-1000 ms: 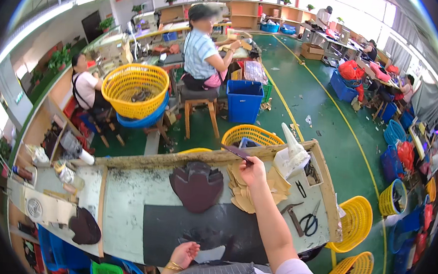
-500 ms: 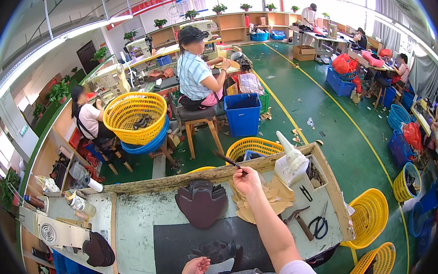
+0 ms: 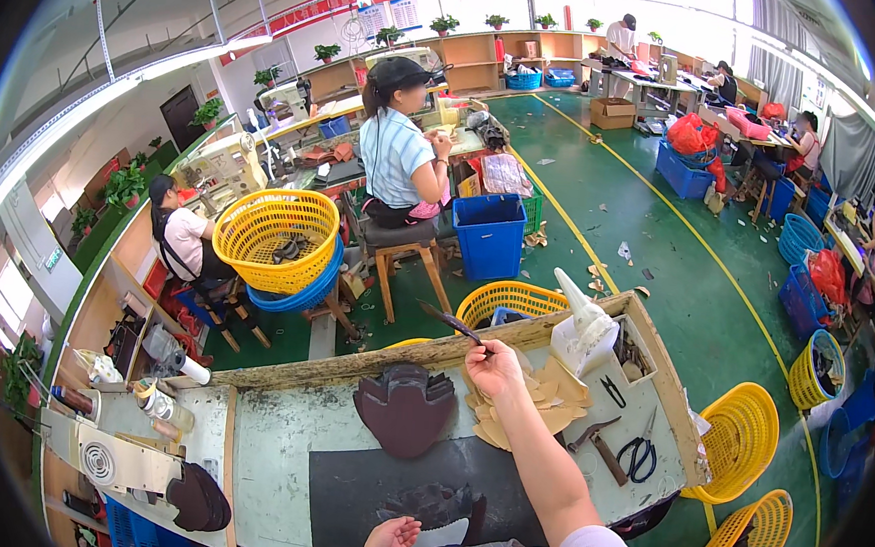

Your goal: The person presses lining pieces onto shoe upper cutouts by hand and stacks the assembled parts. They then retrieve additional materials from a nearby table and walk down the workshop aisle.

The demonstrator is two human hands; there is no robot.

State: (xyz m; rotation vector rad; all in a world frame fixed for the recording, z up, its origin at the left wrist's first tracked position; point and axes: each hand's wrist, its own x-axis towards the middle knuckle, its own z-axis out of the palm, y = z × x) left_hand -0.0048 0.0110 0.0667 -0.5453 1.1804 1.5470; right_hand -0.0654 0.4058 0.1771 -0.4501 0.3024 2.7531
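Raised over the far edge of the workbench [image 3: 279, 414], my right hand [image 3: 494, 365] is closed round a slim dark brush-like tool [image 3: 450, 320]; its end points up and to the left. My left hand [image 3: 393, 538] rests low at the near edge, palm turned up, fingers loosely curled but apart, with nothing seen in it. Beside its fingertips lies a white-edged piece [image 3: 444, 535] on the black mat [image 3: 345, 478]. Dark scraps or smears [image 3: 429, 501] are just beyond it. A stack of dark maroon cut pieces [image 3: 404, 417] sits behind the mat.
Tan cut pieces [image 3: 540, 405], a white spouted container [image 3: 584, 333], a hammer [image 3: 609, 456] and scissors [image 3: 637, 456] lie on the right. A machine [image 3: 96, 458] stands left. Yellow baskets [image 3: 738, 442] flank the bench; a co-worker [image 3: 400, 151] sits beyond it.
The view has shifted slightly, so the room sits a little lower and to the right. The tool in my right hand has tilted slightly and reaches further left; my left hand is nearly still.
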